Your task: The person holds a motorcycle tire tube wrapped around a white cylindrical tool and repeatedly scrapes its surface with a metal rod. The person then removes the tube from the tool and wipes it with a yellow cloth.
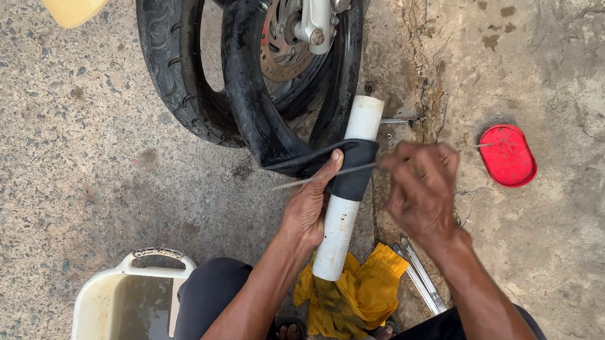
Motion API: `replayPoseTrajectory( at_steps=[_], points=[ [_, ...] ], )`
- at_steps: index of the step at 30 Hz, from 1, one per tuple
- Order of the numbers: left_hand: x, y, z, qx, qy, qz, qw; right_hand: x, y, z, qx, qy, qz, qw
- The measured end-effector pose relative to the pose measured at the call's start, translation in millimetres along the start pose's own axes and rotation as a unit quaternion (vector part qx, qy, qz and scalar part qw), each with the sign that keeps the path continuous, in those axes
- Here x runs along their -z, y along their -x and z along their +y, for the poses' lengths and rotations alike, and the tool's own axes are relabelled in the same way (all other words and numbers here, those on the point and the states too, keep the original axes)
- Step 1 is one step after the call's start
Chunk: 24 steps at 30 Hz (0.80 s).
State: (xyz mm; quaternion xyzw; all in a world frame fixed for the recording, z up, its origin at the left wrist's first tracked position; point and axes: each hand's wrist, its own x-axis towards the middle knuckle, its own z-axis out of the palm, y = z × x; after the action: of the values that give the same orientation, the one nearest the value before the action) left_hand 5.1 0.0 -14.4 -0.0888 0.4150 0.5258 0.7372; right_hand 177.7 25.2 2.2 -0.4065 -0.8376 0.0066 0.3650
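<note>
Two hands work at a white pipe (342, 220): left hand (308, 209) fingers grip it over black rubber (354, 170), right hand (419, 191) fingers pinch a thin rod (317, 177).

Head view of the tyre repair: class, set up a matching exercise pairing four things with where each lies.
Things:
1. white pipe
2. red lid
3. yellow cloth
4. basin of water

Places:
A. on the ground at the far right
B. bottom left, beside the person's knee
C. held by the left hand, wrapped in black rubber
D. crumpled under the pipe's near end

Pairs: 1-C, 2-A, 3-D, 4-B
</note>
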Motion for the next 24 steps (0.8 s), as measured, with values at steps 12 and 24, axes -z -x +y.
replayPoseTrajectory(
  at_steps=[12,24],
  points=[
    [-0.5,3.1,3.9,-0.020,0.020,-0.026,0.999,0.3,1.6,-8.7,0.015,-0.036,-0.032,0.999],
    [-0.6,5.9,6.5,0.021,-0.009,-0.074,0.997,-0.7,-1.0,-7.5,-0.017,-0.045,0.013,0.999]
  ],
)
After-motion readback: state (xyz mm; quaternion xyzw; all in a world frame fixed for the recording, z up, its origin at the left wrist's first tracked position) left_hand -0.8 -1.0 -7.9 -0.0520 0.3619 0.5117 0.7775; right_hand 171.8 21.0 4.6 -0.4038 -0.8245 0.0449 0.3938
